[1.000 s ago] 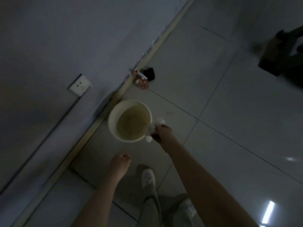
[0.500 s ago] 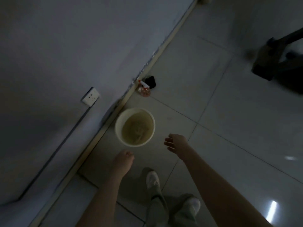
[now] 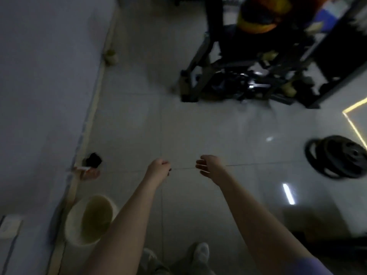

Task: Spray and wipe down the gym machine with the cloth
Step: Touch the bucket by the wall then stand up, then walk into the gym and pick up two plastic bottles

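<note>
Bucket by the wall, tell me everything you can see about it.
The bucket is round, pale cream and looks like plastic. It stands upright and open on the tiled floor, close to the baseboard, at the lower left. There is murky yellowish water inside; whether anything lies in it cannot be told. No handle or lid shows. The left forearm crosses in front of its right rim and seems to be above it, not touching. The picture is dim and blurred.
</note>
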`<act>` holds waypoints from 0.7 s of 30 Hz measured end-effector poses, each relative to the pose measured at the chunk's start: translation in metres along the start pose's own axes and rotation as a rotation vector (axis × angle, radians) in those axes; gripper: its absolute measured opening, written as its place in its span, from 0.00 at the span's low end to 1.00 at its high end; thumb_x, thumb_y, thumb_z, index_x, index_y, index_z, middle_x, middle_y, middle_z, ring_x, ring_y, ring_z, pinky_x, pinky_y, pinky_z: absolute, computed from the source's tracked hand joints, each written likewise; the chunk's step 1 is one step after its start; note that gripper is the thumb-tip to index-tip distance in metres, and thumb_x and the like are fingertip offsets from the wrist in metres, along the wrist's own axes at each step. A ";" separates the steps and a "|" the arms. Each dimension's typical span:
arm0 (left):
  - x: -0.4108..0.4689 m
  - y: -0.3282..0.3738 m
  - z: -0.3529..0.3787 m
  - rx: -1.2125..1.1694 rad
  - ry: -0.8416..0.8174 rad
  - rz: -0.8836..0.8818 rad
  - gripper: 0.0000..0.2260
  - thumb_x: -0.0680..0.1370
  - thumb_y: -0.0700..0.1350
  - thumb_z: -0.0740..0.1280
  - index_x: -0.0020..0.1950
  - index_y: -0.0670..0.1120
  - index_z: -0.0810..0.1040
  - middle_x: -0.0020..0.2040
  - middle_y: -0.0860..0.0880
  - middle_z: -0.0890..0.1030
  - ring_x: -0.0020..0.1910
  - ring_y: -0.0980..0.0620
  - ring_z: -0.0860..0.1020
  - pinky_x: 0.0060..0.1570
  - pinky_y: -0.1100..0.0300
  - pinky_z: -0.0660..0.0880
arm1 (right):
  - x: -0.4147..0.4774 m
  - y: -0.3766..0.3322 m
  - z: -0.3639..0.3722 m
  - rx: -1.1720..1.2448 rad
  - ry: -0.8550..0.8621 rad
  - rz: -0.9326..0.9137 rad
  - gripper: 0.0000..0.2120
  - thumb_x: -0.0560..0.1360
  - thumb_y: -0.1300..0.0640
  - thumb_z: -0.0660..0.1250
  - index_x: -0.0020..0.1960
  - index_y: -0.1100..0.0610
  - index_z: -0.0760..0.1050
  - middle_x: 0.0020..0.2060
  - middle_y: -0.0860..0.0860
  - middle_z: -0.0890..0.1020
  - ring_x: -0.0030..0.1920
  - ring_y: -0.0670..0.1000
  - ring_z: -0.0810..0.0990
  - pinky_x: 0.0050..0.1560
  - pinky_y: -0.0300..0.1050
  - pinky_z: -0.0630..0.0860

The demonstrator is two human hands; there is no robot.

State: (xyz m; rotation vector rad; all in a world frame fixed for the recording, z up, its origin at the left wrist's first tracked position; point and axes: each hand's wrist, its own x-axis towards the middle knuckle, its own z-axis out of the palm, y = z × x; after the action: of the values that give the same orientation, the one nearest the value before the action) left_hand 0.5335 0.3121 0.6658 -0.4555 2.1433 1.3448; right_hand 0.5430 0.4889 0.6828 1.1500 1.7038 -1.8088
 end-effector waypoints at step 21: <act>0.006 0.355 0.399 0.515 -0.552 0.424 0.07 0.77 0.37 0.59 0.42 0.46 0.72 0.46 0.43 0.78 0.34 0.52 0.75 0.31 0.64 0.65 | -0.001 -0.097 -0.468 0.580 0.584 -0.030 0.07 0.79 0.60 0.56 0.53 0.61 0.69 0.47 0.56 0.78 0.38 0.50 0.76 0.45 0.45 0.69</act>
State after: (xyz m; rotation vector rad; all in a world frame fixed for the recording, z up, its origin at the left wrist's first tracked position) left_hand 0.4432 0.8263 0.7788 0.5403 2.0429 0.9048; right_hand 0.6046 0.9526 0.7824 2.0649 1.4906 -2.2096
